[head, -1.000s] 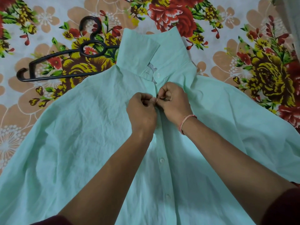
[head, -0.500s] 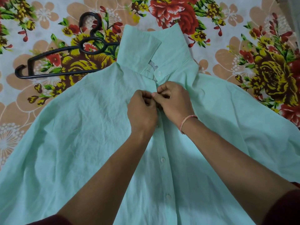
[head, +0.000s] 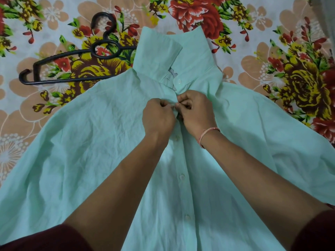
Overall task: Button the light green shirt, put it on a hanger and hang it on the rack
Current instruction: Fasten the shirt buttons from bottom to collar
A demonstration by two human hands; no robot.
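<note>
The light green shirt [head: 94, 142] lies flat, front up, collar pointing away from me. My left hand [head: 157, 118] and my right hand [head: 196, 113] meet on its button placket just below the collar, each pinching an edge of the cloth, knuckles almost touching. The button they work on is hidden under the fingers. A white collar button [head: 179, 81] shows just above them. Three more buttons run down the placket toward me. A black plastic hanger [head: 72, 67] lies at the upper left, its right end tucked under the shirt's shoulder.
Everything rests on a flowered bedsheet [head: 272, 51] in red, yellow and tan. A pink thread band [head: 206, 133] circles my right wrist. Dark red sleeves cover my upper arms at the bottom corners. A grey cloth edge [head: 324, 8] shows at the top right.
Both hands have stayed together on the placket, with small finger movements pinching the cloth. The view has shifted slightly. The hanger and shirt have not moved.
</note>
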